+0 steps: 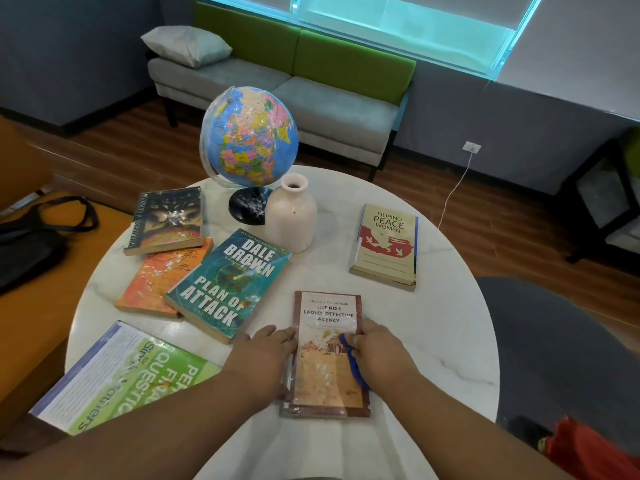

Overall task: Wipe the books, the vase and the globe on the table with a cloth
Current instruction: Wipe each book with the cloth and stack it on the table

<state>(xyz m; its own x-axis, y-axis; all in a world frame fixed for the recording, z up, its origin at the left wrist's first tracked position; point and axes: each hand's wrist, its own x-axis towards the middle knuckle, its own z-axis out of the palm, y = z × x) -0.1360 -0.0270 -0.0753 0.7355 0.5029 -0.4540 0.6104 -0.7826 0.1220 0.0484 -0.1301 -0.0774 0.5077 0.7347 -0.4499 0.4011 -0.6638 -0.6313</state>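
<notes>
A brown "No.1 Ladies Detective Agency" book (325,362) lies flat near the front of the round white table (433,323). My left hand (263,358) rests against its left edge. My right hand (377,355) holds a blue cloth (351,358) on the book's right side. Farther back stand a blue globe (249,133) on a black base and a cream vase (291,216). Other books lie around: teal "Plan of Attack" (228,285), an orange book (162,278), a dark book (166,220), "Filipino Peace Women" (386,244) and a green book (121,379).
A grey and green sofa (311,98) with a pillow (187,45) stands behind the table. A black bag (31,244) lies on an orange seat at the left. A dark chair (561,348) sits to the right, a white cable (453,195) runs from a wall socket.
</notes>
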